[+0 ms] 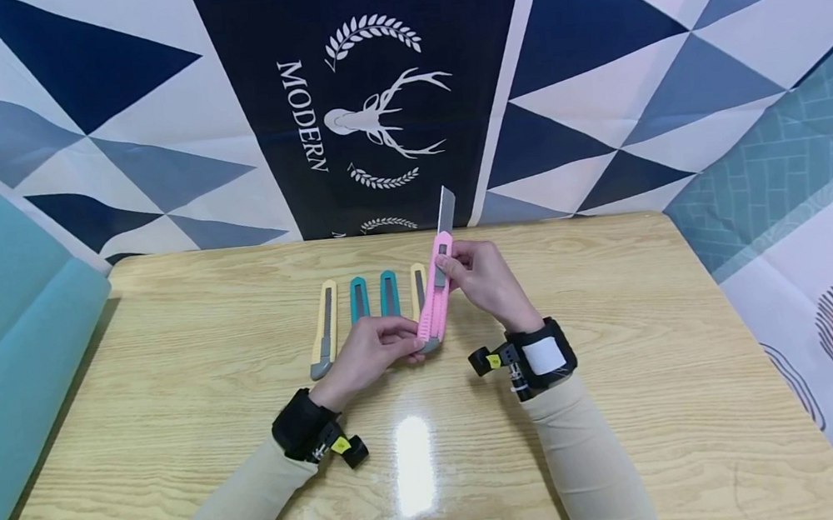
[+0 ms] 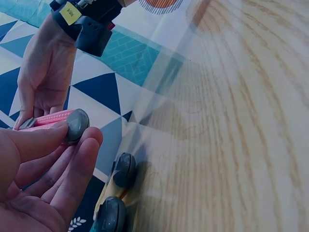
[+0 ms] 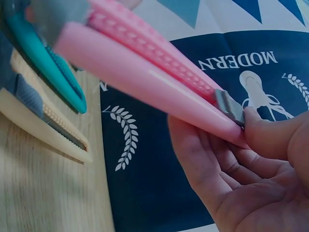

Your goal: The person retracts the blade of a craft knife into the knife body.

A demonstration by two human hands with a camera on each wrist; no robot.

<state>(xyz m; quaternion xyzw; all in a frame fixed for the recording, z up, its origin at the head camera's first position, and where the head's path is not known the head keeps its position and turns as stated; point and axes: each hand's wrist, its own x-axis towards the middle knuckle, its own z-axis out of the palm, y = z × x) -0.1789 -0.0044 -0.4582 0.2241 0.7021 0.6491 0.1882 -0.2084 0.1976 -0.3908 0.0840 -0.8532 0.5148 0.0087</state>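
A pink utility knife [image 1: 432,309] is held tilted over the table, its metal blade [image 1: 445,211] sticking far out of the upper end. My right hand [image 1: 490,282] grips the upper part of the body, with the thumb on the grey slider [image 3: 229,107]. At the lower end, my left hand [image 1: 372,348] pinches the knife by its grey end cap [image 2: 77,126] between thumb and fingers. In the head view the left hand covers the lower parts of the two teal utility knives [image 1: 388,289].
A yellow utility knife [image 1: 324,327] lies left of the teal ones; another yellow one [image 1: 418,275] sits partly behind the pink knife. All rest in a row on the wooden table [image 1: 618,316]. A patterned cloth [image 1: 380,196] rises behind the table's far edge.
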